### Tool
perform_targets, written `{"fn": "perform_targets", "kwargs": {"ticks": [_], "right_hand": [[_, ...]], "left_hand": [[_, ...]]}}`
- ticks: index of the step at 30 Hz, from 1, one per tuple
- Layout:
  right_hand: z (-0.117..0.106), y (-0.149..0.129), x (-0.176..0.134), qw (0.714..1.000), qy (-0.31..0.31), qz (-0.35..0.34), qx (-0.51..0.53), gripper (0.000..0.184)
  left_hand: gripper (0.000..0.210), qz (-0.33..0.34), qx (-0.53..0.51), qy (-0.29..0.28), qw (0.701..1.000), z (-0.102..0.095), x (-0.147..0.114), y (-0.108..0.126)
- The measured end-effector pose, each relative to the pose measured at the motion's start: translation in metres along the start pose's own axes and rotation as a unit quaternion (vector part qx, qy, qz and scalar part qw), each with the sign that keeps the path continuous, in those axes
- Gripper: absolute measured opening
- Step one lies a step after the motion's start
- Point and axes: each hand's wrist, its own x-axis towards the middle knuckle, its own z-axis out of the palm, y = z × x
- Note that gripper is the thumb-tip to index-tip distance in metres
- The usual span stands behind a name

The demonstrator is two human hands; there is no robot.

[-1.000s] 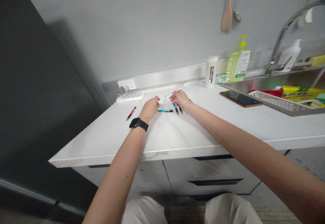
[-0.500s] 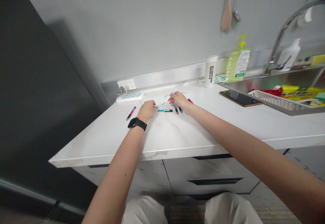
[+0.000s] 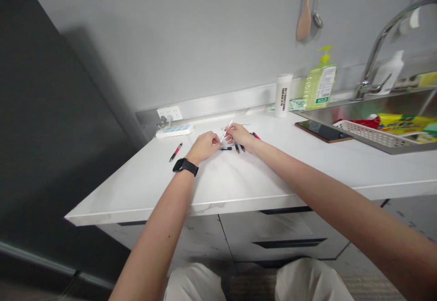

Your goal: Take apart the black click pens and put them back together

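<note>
My right hand [image 3: 239,136] pinches a thin white pen refill [image 3: 226,131], which slants down toward the left. At the refill's lower end, the fingertips of my left hand [image 3: 205,146] are pressed together around the tip; a black watch is on that wrist. Just below the fingers lies a teal and black pen [image 3: 226,148], partly covered by my left hand. Two dark-tipped pens [image 3: 240,148] stick out from under my right hand. A red pen part [image 3: 256,135] shows behind that hand. Left of my left hand lies a red and black pen [image 3: 175,152].
A white power strip [image 3: 175,130] sits near the wall socket [image 3: 170,113]. To the right stand a white canister [image 3: 283,96] and a green soap bottle [image 3: 320,82]. A phone [image 3: 322,131] lies beside the sink [image 3: 398,148], whose perforated tray [image 3: 370,135] holds colourful packets.
My left hand has moved right to the refill's lower end and now covers part of the teal pen. The refill in my right hand has tilted more upright.
</note>
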Motion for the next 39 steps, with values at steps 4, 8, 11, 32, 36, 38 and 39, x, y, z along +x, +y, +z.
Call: {"fn": "perform_targets", "kwargs": {"ticks": [4, 8, 11, 32, 36, 38, 39], "right_hand": [[-0.001, -0.002, 0.002, 0.999, 0.035, 0.006, 0.005, 0.015], [-0.004, -0.004, 0.004, 0.997, 0.074, 0.014, 0.017, 0.016], [-0.005, -0.004, 0.003, 0.998, 0.060, 0.022, -0.020, 0.016], [-0.034, -0.009, 0.007, 0.873, 0.086, -0.071, -0.475, 0.035], [-0.036, -0.010, 0.004, 0.839, 0.021, -0.047, -0.541, 0.040], [-0.033, -0.007, 0.001, 0.812, -0.012, -0.035, -0.583, 0.041], [-0.031, -0.005, 0.000, 0.799, -0.020, -0.026, -0.601, 0.041]], "left_hand": [[0.015, -0.024, 0.026, -0.014, 0.999, -0.001, 0.000, 0.000], [0.017, -0.116, 0.085, -0.058, 0.988, -0.001, -0.001, -0.007], [0.019, -0.158, 0.102, -0.097, 0.977, -0.001, -0.002, -0.011], [0.026, -0.025, 0.044, -0.079, 0.996, 0.005, -0.003, -0.011], [0.024, -0.006, 0.031, -0.085, 0.996, 0.010, -0.003, -0.015], [0.023, -0.011, 0.026, -0.084, 0.996, 0.010, -0.003, -0.015], [0.022, -0.014, 0.024, -0.085, 0.996, 0.009, -0.004, -0.014]]}}
